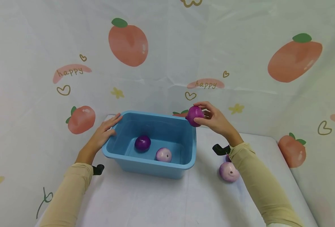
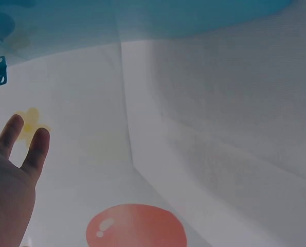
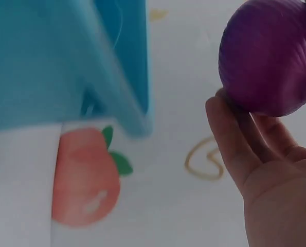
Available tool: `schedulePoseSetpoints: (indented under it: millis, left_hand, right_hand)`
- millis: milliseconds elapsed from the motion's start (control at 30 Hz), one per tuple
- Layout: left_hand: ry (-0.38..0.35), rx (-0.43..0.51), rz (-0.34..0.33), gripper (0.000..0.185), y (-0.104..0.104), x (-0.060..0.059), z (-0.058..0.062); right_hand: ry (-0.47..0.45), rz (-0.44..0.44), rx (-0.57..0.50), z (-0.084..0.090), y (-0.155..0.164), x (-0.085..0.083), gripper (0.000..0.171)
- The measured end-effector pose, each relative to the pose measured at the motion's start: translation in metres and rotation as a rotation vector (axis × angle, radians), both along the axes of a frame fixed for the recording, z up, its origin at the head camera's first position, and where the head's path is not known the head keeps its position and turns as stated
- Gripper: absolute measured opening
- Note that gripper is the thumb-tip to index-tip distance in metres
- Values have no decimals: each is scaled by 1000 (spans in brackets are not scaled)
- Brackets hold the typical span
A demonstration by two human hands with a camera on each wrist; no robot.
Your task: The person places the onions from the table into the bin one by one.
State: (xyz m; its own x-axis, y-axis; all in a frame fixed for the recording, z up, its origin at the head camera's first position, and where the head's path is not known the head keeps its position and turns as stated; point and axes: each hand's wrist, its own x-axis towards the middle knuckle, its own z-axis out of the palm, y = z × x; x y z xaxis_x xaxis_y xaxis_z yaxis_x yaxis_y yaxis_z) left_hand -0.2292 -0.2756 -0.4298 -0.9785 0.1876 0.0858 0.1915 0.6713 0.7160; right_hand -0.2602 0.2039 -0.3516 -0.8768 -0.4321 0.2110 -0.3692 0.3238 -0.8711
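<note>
A blue plastic tub stands on the white-covered table, with a dark purple onion and a pale pink-white onion on its floor. My left hand rests on the tub's left rim, thumb and fingers spread; the left wrist view shows part of that hand with fingers extended. At the tub's right rim, a bright purple onion is held up by my right hand, between thumb and fingers. In the right wrist view the same onion sits in the fingers, apart from the tub's edge.
Right of the tub, a pale pink-white onion lies on the table. Another purple onion is mostly hidden behind the right sleeve. A white cloth backdrop printed with fruit surrounds the table.
</note>
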Motion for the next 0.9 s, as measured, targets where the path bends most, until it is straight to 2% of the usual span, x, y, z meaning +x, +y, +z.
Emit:
schedulePoseSetpoints:
  millis: [267,533,733,900]
  left_hand:
    - [7,11,-9,69,-1,-2,0]
    - [4,14,-3,69,0,-2,0]
    - [7,25,0,69,0,-3,-2]
    - [7,32,0,69,-1,-3,-2]
  right_hand:
    - [-12,37,-14,6,-43,-9,53]
    - [-2,166,-9,-5,-84,-21,58]
    - [4,258,-23,-13,-113,-28,55]
    - [17,302,21,-20,-136,-30,53]
